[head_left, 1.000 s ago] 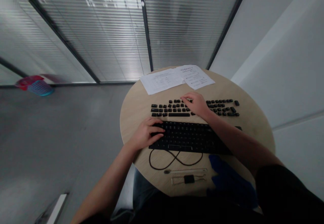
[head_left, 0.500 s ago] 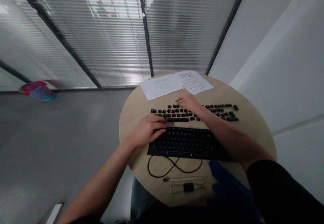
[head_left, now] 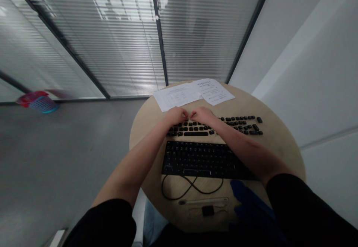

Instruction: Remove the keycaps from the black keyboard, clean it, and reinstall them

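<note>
Loose black keycaps (head_left: 191,129) lie in rows on a round wooden table, with a long spacebar keycap (head_left: 195,133) at the front of them. Over the top left of these rows, my left hand (head_left: 176,116) is closed, its thumb and fingertips pinched together. My right hand (head_left: 203,115) faces it a short gap away, its fingers also drawn together at the top row. Whatever either pinch holds is too small to make out. Nearer to me sits a black keyboard (head_left: 195,157), its right part hidden under my right forearm.
Printed sheets (head_left: 179,95) lie at the table's far edge. In front of the keyboard are a looped cable (head_left: 179,198), a small tool with wire prongs and a black middle (head_left: 207,211), and a blue cloth-like item (head_left: 246,198). A basket (head_left: 43,103) stands on the floor.
My left hand has moved up and right from the keyboard's top left corner to the upper keycap row, closing its fingers. My right hand has shifted slightly left and down, fingers closer together.
</note>
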The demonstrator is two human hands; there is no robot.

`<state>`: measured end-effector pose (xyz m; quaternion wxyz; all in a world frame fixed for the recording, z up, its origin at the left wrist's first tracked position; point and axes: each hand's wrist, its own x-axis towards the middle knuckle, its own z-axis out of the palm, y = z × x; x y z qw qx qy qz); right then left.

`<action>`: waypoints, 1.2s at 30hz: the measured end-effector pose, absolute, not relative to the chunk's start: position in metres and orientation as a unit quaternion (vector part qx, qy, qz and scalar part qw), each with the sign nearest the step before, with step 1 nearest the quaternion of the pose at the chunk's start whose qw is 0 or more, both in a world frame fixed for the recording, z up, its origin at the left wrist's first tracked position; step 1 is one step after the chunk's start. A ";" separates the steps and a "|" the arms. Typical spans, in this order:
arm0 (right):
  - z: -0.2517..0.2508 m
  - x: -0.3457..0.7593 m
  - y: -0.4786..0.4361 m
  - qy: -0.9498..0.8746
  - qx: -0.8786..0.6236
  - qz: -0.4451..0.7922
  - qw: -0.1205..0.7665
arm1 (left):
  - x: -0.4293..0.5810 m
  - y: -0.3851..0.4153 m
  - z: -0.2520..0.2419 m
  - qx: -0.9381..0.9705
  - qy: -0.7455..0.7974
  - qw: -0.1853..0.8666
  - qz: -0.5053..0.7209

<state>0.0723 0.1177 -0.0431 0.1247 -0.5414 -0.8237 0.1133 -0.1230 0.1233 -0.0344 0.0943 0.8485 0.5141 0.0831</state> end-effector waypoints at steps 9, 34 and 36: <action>-0.018 0.074 0.089 -0.824 -0.513 0.155 0.183 | -0.133 0.097 -0.010 0.841 0.512 0.106 0.139; -0.067 0.090 -0.067 -0.874 -0.370 0.125 0.291 | -0.150 -0.062 -0.057 0.905 0.299 0.128 0.274; -0.067 0.091 -0.067 -0.873 -0.374 0.130 0.285 | -0.149 -0.062 -0.059 0.904 0.305 0.125 0.273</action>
